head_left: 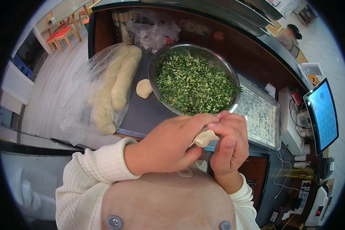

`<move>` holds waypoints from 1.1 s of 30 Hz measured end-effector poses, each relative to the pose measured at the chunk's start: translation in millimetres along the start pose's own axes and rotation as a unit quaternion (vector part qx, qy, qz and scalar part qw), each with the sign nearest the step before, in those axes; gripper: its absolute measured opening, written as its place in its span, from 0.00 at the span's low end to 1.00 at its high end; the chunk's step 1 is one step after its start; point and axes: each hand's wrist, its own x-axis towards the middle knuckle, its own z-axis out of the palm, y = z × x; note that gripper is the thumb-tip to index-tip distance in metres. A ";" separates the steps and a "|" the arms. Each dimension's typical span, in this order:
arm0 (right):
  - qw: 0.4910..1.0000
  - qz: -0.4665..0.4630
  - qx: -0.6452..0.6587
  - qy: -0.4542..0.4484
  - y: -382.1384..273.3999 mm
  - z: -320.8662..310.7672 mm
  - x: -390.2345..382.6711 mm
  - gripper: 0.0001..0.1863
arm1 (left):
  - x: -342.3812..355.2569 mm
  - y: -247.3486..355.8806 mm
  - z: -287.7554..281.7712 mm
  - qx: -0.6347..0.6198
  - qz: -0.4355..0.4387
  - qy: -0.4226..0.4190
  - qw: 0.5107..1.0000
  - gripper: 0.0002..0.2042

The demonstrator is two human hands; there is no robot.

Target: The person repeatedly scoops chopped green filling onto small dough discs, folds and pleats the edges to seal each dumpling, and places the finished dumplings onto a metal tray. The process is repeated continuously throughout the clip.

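Note:
My left hand and my right hand meet in front of my chest, fingers curled around a small piece of pale dough. The dough's edge looks thin and folded; part of it is hidden by my fingers. Just beyond my hands stands a wide steel bowl of chopped green leaves mixed with pale yellow bits. A flat round of dough lies against the bowl's left side. Farther left, thick dough rolls rest in a clear plastic bag.
Right of the bowl sits a flour-dusted metal tray. A lit monitor and loose cables are at the far right. Behind the bowl are a raised counter wall and another plastic bag. A person sits beyond the counter.

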 end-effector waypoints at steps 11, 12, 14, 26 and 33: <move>0.996 0.066 -0.012 -0.050 -3.1 -0.9 0.7 0.07 | -2.1 -5.6 -0.8 -0.001 -0.058 -0.001 0.998 0.30; 0.996 0.072 -0.007 -0.048 -3.1 -1.4 0.5 0.06 | -2.4 -5.3 -1.4 -0.018 -0.079 -0.004 0.997 0.30; 0.996 0.078 -0.006 -0.046 -2.7 -0.9 -0.1 0.06 | -2.7 -4.8 -2.5 -0.036 -0.108 -0.010 0.993 0.30; 0.995 0.018 -0.093 -0.037 3.0 5.1 1.0 0.05 | -6.5 -14.6 -9.2 0.098 0.006 0.128 0.987 0.09; 0.994 0.001 -0.104 -0.047 2.5 7.7 0.2 0.06 | -8.1 -23.1 -5.9 0.118 0.043 0.149 0.981 0.05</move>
